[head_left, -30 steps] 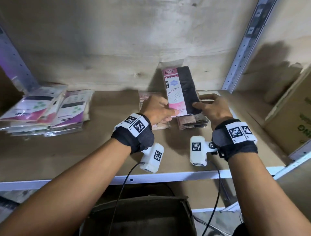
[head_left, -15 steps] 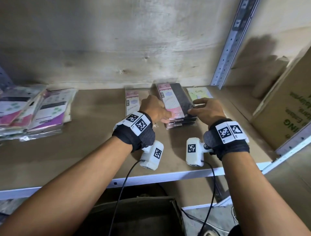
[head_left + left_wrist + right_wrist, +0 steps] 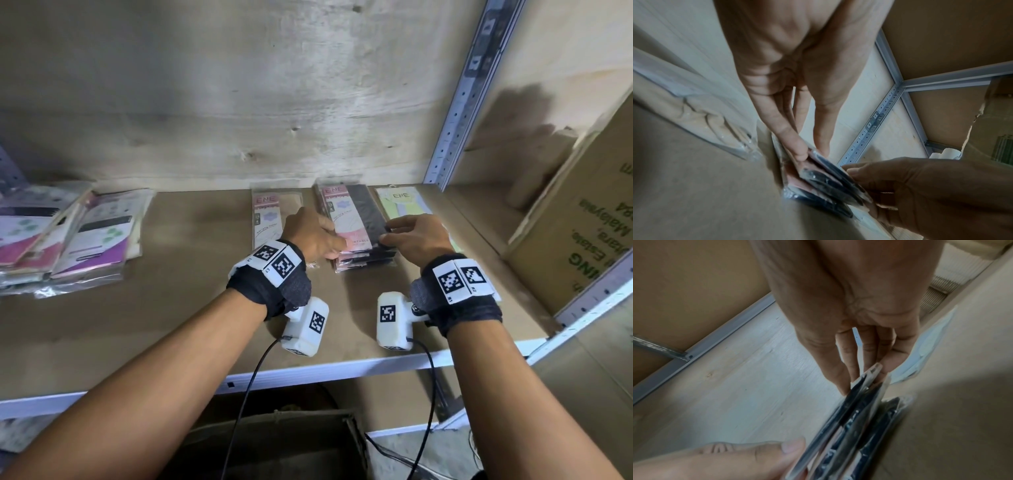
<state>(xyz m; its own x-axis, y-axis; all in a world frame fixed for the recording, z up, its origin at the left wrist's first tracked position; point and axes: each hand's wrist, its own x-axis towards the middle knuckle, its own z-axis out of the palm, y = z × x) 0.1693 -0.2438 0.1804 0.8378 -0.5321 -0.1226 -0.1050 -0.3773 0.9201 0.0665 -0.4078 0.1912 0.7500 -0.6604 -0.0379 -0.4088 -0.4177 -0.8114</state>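
Observation:
A pink-and-black packet (image 3: 351, 219) lies on top of a stack of like packets (image 3: 364, 262) on the wooden shelf (image 3: 171, 308). My left hand (image 3: 334, 245) pinches its near left edge. My right hand (image 3: 390, 233) pinches its near right edge. In the left wrist view the left hand's fingers (image 3: 797, 151) and thumb clamp the top packet (image 3: 824, 165), whose near end sits a little above the stack (image 3: 818, 199). In the right wrist view my right hand (image 3: 867, 378) nips the same packet (image 3: 857, 395) at its corner.
A beige packet (image 3: 270, 216) lies left of the stack, a yellow-green one (image 3: 404, 205) right of it. Piles of purple packets (image 3: 68, 240) sit at far left. A cardboard box (image 3: 582, 240) stands beyond the metal upright (image 3: 459, 102). An open box (image 3: 274, 442) is below.
The packet stood upright in both hands a second ago. It has come down flat onto the stack, both hands still holding its near end.

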